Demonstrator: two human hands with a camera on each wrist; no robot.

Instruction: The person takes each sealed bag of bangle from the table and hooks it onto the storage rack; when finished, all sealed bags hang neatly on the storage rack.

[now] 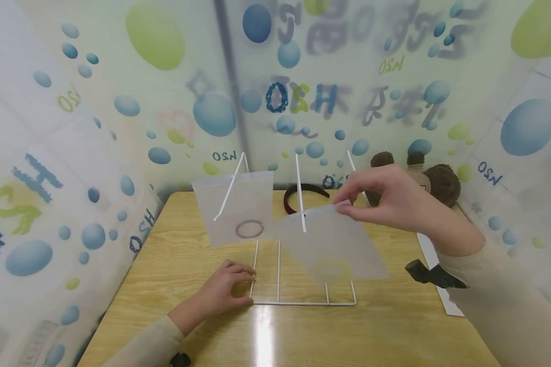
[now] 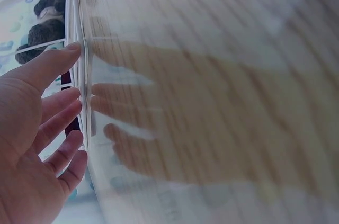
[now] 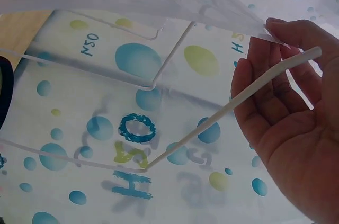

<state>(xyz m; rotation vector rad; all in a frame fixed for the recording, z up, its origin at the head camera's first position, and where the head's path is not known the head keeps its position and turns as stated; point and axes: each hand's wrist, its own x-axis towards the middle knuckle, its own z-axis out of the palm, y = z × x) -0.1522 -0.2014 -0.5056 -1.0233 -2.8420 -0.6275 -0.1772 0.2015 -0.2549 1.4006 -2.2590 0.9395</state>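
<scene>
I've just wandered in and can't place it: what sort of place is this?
Probably a curtained-off booth for tabletop work: translucent, bubble-printed curtains reading "H2O" surround three sides of a wooden table, where a white wire rack stands. Whether it's inside a bigger room, I can't tell.

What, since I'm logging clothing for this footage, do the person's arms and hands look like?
The left hand and right hand are bare, with no gloves or rings visible. The left sleeve and right sleeve are plain pale beige. A black strap-like piece sits on the right sleeve near the wrist; a small dark piece shows by the left sleeve.
</scene>
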